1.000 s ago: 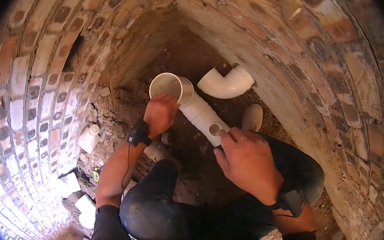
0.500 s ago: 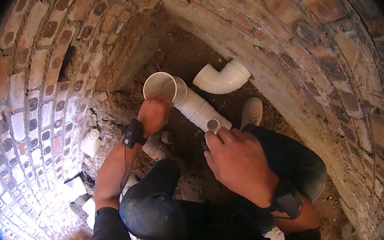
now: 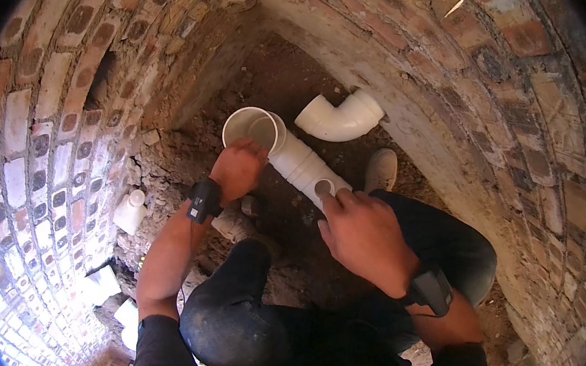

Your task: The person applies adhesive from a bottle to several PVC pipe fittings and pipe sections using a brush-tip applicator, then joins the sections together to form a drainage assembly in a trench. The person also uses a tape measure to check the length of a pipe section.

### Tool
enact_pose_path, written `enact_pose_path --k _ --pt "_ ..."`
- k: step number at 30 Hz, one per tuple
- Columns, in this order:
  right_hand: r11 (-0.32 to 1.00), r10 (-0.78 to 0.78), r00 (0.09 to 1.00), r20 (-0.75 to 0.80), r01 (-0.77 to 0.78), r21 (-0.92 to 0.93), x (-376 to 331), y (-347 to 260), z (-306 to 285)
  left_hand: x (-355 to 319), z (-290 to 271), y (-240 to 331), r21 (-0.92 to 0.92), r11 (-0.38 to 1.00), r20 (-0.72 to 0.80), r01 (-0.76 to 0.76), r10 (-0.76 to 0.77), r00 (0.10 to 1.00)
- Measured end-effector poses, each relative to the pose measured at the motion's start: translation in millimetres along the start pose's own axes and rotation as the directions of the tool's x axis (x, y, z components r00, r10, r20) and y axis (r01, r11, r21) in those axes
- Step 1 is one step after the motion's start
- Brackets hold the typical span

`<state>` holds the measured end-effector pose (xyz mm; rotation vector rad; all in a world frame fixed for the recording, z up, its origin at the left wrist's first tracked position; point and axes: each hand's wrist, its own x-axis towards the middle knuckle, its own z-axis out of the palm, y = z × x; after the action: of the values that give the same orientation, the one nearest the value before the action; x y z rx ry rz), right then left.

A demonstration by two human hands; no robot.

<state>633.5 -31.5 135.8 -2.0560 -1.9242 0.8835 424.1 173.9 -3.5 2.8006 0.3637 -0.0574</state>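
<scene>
A white plastic pipe assembly lies slanting over the dirt in front of me. Its wide round opening faces up at the far left, and a small round port sits near its right end. My left hand is closed over the near edge of the wide opening, its fingertips partly hidden inside. At the other end, my right hand curls round the pipe beside the small port; its fingers are bent, and the palm hides the pipe's tip. Both wrists carry black strapped devices.
A white elbow pipe comes out at the base of the right wall. Brick walls close in on both sides. A white bottle and other white pieces lie along the left wall. My shoe rests beyond the right knee.
My right hand has shifted slightly to the right and down along the pipe's end, uncovering a bit more of the small port's surround. My left hand stays at the wide rim.
</scene>
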Motion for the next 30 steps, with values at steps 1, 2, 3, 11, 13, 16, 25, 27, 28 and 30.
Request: enact_pose_path --k 1,2,3,11,13,16,25,27,28,30 --pt "1.0 -0.019 0.999 -0.03 0.019 0.007 1.1 2.0 4.4 0.0 0.0 -1.0 0.004 1.0 0.023 -0.005 0.005 1.0" --pt "1.0 0.0 1.0 0.014 0.0 -0.006 3.1 4.2 8.6 -0.4 -1.1 -2.7 0.008 1.0 0.046 -0.009 0.009 0.999" --pt "0.999 0.033 0.999 0.032 -0.033 -0.013 5.8 7.0 12.2 -1.9 -2.6 -3.9 0.006 1.0 0.039 -0.006 0.006 0.999" --pt "0.991 0.131 0.991 0.031 -0.132 0.036 33.1 21.8 22.1 -11.0 -11.3 -13.8 -0.046 0.995 0.081 -0.09 0.093 0.992" --pt "0.983 0.171 0.985 -0.02 -0.17 0.066 43.4 24.0 26.5 -12.6 -11.8 -11.8 -0.025 0.996 0.07 -0.08 0.082 0.994" --pt "0.966 0.196 0.977 -0.08 -0.178 0.187 84.8 29.6 42.1 -12.4 -14.1 -9.5 -0.022 0.997 0.111 -0.073 0.075 0.991" --pt "0.965 0.188 0.97 -0.153 -0.153 0.211 207.7 18.7 94.2 -14.4 -5.7 -19.7 -0.063 0.994 0.15 -0.087 0.095 0.984" --pt "0.976 0.148 0.98 -0.134 -0.123 0.183 213.8 15.8 99.0 -19.6 -1.7 -22.8 -0.049 0.993 0.136 -0.111 0.117 0.984" --pt "0.983 0.145 0.983 -0.113 -0.13 0.129 217.1 15.7 99.4 -20.6 0.4 -24.9 -0.084 0.991 0.116 -0.101 0.111 0.987" --pt "0.994 0.086 0.988 -0.128 -0.075 0.084 219.7 14.0 100.3 -25.7 5.2 -24.7 -0.135 0.987 0.107 -0.084 0.098 0.989"
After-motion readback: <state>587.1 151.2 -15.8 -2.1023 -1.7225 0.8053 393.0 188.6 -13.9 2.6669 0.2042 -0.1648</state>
